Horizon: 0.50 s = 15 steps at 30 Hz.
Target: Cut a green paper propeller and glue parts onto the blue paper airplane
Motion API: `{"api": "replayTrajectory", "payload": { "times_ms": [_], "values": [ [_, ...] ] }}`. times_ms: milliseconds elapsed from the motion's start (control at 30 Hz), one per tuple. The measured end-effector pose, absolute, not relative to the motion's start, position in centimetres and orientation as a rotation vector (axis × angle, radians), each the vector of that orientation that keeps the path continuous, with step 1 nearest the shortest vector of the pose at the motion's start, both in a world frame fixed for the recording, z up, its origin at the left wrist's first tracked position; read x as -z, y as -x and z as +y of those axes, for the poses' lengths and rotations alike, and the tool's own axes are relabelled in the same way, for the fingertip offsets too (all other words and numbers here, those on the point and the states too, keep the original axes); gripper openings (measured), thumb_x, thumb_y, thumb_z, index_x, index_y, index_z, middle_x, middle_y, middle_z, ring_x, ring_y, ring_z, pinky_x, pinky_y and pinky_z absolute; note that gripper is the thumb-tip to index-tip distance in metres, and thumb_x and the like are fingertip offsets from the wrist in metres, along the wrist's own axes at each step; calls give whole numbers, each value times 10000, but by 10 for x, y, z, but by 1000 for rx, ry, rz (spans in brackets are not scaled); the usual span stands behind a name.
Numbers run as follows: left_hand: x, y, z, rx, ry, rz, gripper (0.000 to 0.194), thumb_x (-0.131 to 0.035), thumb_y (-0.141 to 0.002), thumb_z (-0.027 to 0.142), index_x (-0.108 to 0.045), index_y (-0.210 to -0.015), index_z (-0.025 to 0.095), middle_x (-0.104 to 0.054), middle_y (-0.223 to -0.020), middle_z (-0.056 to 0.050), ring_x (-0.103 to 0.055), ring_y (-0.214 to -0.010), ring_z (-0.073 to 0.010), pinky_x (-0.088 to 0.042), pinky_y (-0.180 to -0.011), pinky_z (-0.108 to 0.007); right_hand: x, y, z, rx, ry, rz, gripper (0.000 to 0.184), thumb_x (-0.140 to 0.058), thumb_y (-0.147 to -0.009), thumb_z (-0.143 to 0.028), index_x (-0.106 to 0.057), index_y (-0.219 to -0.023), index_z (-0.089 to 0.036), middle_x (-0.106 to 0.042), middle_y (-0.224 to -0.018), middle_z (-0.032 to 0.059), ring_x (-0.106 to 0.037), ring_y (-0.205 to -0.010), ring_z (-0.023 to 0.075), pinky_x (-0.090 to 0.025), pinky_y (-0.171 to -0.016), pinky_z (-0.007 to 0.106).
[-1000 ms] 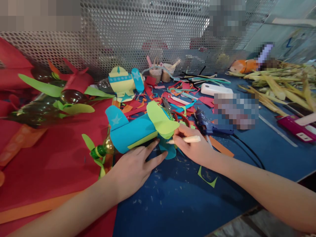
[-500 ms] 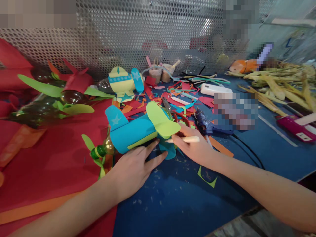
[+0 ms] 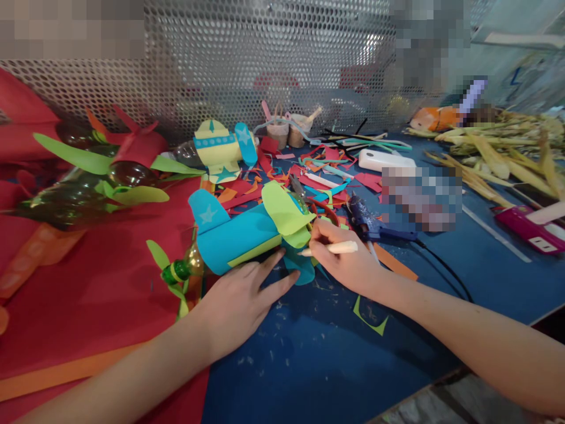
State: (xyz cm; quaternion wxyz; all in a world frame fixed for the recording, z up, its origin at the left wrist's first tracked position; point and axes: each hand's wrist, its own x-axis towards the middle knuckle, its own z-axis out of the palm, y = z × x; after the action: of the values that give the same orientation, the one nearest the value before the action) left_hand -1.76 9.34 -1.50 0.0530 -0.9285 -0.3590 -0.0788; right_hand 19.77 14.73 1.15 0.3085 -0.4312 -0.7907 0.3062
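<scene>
A toy aeroplane with a blue body (image 3: 241, 235) lies on its side on the table, made over a green bottle whose neck carries a lime propeller (image 3: 158, 259). It has a blue starred fin and lime tail pieces (image 3: 286, 212). My left hand (image 3: 242, 300) rests just below the body, fingers spread, two fingertips on a rounded blue piece (image 3: 304, 272). In my right hand (image 3: 339, 250) I grip a cream-coloured pen (image 3: 338, 248), its tip close to that blue piece. The tip's contact is too small to make out.
Behind lie coloured scraps (image 3: 326, 176), scissors (image 3: 298, 187) and a yellow toy plane (image 3: 216, 147). A blue glue gun (image 3: 366, 218) with a black cord lies at right. Red sheets (image 3: 110, 265) and bottle planes occupy the left; dried husks (image 3: 489, 153) the far right.
My right hand has shifted slightly, its fingers coming off the lime tail piece, which has changed shape at its right end. The left hand stays put.
</scene>
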Motion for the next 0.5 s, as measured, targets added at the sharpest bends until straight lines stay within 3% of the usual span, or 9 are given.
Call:
{"api": "replayTrajectory", "payload": {
  "times_ms": [500],
  "values": [
    [14, 17, 93, 167, 2800, -1108, 516, -396, -862, 99, -407, -1347, 273, -450, -1372, -146, -605, -896, -204, -515, -789, -375, -10, -199, 148, -804, 1121, -2099, 142, -428, -806, -150, -389, -680, -203, -401, -559, -65, -337, -465, 76, -269, -457, 214]
  ]
}}
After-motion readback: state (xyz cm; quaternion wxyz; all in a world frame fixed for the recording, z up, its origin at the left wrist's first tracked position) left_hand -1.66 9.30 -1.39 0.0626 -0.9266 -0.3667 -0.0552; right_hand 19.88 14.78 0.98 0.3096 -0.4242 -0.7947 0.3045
